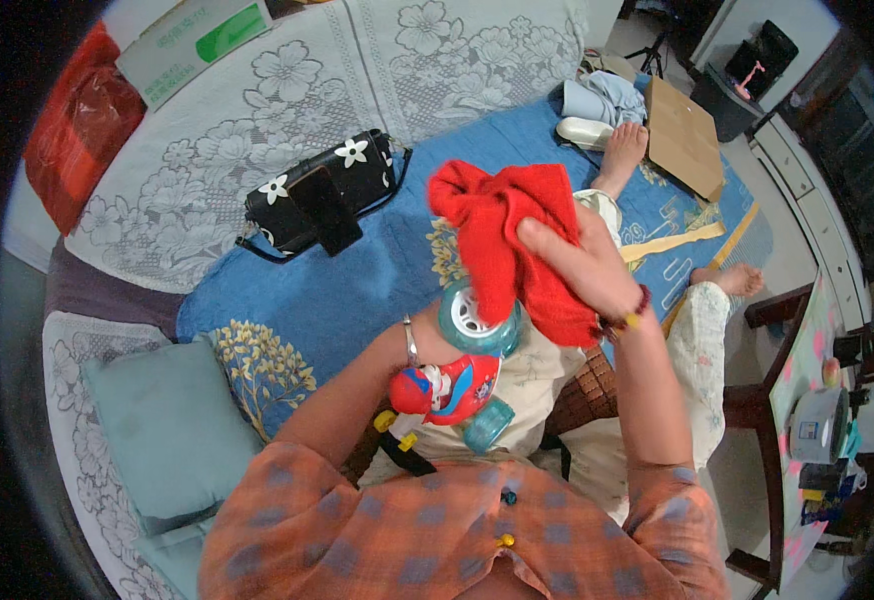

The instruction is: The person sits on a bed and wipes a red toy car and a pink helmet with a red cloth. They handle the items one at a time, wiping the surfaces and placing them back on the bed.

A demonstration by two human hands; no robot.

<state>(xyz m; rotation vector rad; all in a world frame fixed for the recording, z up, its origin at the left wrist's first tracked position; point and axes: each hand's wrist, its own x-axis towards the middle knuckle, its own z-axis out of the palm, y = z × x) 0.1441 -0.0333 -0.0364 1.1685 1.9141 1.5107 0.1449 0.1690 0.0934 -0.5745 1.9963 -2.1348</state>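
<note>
A red cloth point(512, 217) is bunched in my right hand point(587, 262), held up over my lap; its lower end hangs in front of a large teal wheel with a white hub point(465, 309). That wheel belongs to a red toy vehicle point(455, 390) with a figure in a red helmet, a second teal wheel point(489, 424) and yellow parts. My left hand point(437, 337) is at the toy's upper side, against the wheel, its fingers mostly hidden behind the toy. The toy lies across my lap, over light patterned trousers.
On the blue sofa cover point(384, 255) lie a black flowered handbag point(317, 191) and a dark phone point(326, 210). Teal cushions point(174, 427) are at the left. A flattened cardboard box point(681, 135) and clothes point(605, 97) lie beyond my foot. A table point(793, 420) with a pot point(819, 426) stands at the right.
</note>
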